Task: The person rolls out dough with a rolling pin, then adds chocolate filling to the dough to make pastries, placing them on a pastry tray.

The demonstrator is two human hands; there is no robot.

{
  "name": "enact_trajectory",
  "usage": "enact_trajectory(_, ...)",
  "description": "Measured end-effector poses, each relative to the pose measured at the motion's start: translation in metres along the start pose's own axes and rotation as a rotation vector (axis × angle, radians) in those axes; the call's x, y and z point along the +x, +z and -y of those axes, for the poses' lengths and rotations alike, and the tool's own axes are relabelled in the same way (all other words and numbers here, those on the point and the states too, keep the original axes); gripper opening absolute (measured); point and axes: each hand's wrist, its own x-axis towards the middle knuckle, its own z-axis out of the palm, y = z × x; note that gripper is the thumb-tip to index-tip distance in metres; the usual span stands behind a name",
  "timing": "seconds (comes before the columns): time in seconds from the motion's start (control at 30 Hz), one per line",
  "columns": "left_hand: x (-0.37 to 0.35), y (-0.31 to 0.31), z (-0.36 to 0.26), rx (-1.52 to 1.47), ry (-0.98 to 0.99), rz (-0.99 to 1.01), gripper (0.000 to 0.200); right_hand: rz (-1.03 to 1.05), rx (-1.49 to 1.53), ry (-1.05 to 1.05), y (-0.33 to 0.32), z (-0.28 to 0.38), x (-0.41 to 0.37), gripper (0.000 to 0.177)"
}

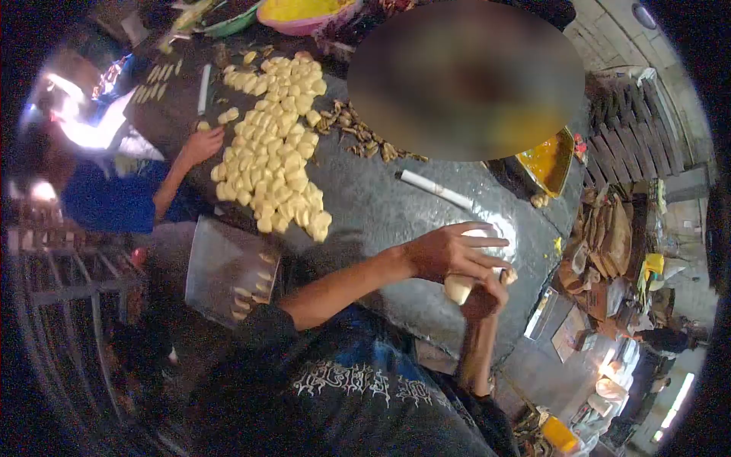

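My left hand reaches across the dark table, its fingers stretched out and apart above my right hand. My right hand is closed around dough, with a pale lump of dough showing at its left side, just under my left hand. A small brownish piece sits at its fingertips. Overlap between the hands hides part of the grip. A white rolling pin lies on the table beyond my hands. Many pale dough pieces are heaped to the left.
Another person's hand is by the dough heap, near a second white stick. A tray with small shaped pieces stands at the left. Brown strips, an orange-filled container and a pink bowl are farther back.
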Motion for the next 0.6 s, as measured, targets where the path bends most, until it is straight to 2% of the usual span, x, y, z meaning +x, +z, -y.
enact_trajectory(0.03,0.0,-0.006,0.017,0.06,0.007,-0.061,0.033,0.093,0.007,0.051,0.004,0.023,0.014,0.067)
enact_trajectory(0.07,0.003,-0.015,0.035,0.094,0.001,-0.098,0.053,0.211,-0.054,0.011,0.005,0.042,0.037,0.06)
enact_trajectory(0.13,0.009,-0.046,0.06,-0.201,-0.248,-0.346,0.064,0.393,-0.183,-0.133,0.026,0.082,0.088,0.045)
enact_trajectory(0.17,0.006,-0.06,0.071,-0.358,-0.38,-0.462,0.07,0.35,-0.286,-0.174,0.054,0.11,0.118,0.037)
enact_trajectory(0.2,-0.003,-0.075,0.086,-0.277,-0.449,-0.474,0.069,0.305,-0.391,-0.211,0.081,0.138,0.149,0.031)
enact_trajectory(0.3,-0.035,-0.112,0.129,-0.082,-0.668,-0.453,0.065,-0.035,-0.987,0.013,0.086,0.17,0.257,0.038)
enact_trajectory(0.37,-0.069,-0.114,0.15,-0.067,-0.811,-0.426,0.058,0.09,-1.078,-0.223,0.095,0.16,0.334,0.043)
enact_trajectory(0.43,-0.094,-0.115,0.163,-0.05,-0.929,-0.401,0.051,0.128,-1.552,-0.215,0.085,0.135,0.416,0.041)
enact_trajectory(0.5,-0.109,-0.117,0.168,-0.084,-1.053,-0.355,0.044,0.378,-1.814,-0.414,0.042,0.081,0.495,0.029)
enact_trajectory(0.6,-0.132,-0.116,0.175,-0.095,-1.145,-0.303,0.037,0.512,-2.087,-0.34,0.031,0.03,0.525,0.027)
